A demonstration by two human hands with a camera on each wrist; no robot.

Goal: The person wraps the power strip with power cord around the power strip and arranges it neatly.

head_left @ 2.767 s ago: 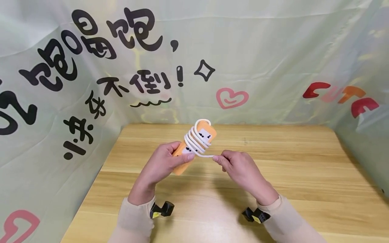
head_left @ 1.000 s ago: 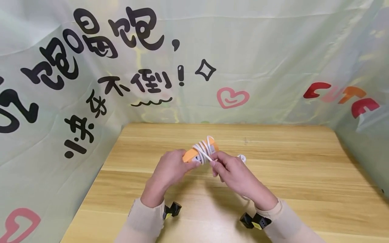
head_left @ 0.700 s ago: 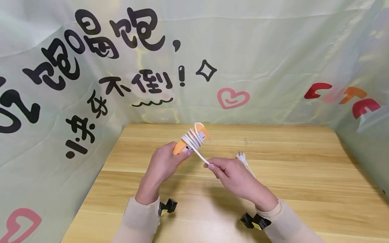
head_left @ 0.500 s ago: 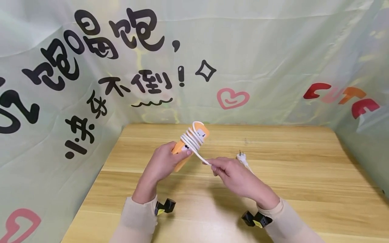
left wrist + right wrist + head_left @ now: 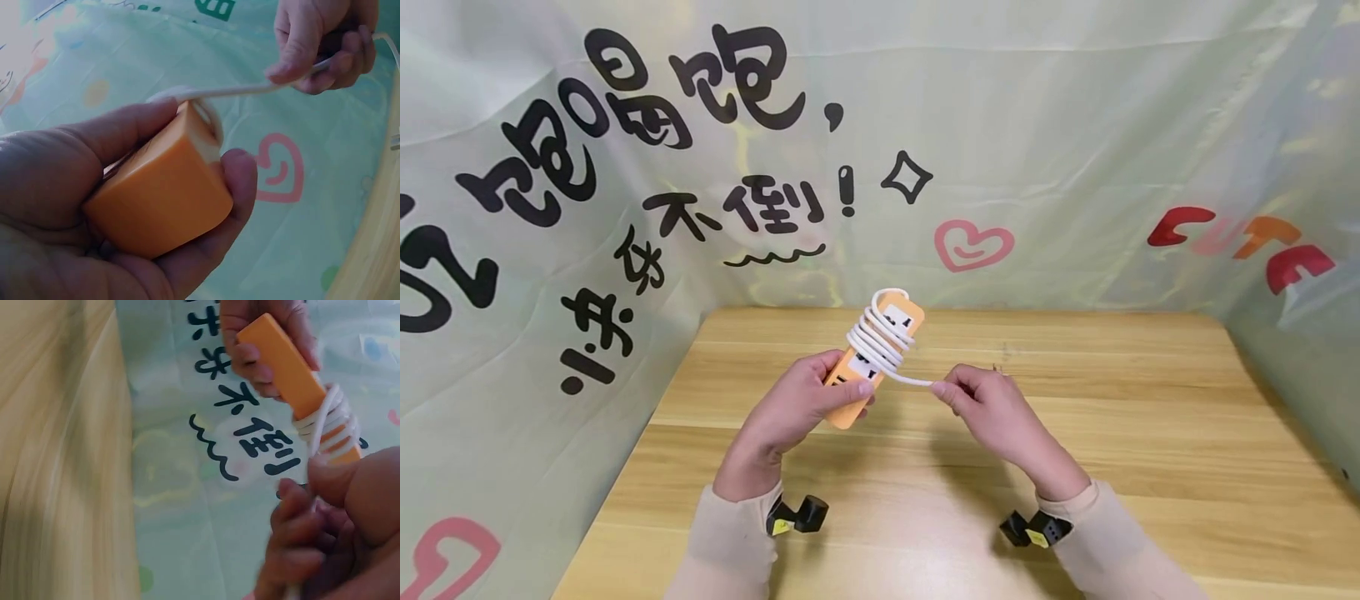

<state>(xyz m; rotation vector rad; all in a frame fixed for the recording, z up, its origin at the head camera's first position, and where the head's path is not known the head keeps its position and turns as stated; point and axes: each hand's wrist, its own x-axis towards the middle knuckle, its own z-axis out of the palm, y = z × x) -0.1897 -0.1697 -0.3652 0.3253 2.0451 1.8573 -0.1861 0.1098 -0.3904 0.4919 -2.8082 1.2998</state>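
Note:
An orange power strip (image 5: 859, 365) with white socket panels is held at a tilt above the table. My left hand (image 5: 793, 404) grips its lower end, thumb across the socket face and fingers behind. Several loops of white cord (image 5: 880, 340) wrap round the upper half. From the lowest loop the cord runs taut to my right hand (image 5: 996, 412), which pinches it between thumb and curled fingers. In the left wrist view the strip's plain orange end (image 5: 162, 190) faces the camera. The plug's prongs (image 5: 997, 369) peek out behind my right hand; its body is hidden.
A wooden table (image 5: 1150, 433) lies beneath both hands. Pale green cloth (image 5: 1075, 150) printed with lettering and hearts hangs at the back and sides. Each wrist wears a small black camera, such as the left one (image 5: 797, 515).
The power strip dips and turns, then rises again with its socket face toward me. My right hand brings the cord in, then draws it out rightward and up. The plug is now mostly covered.

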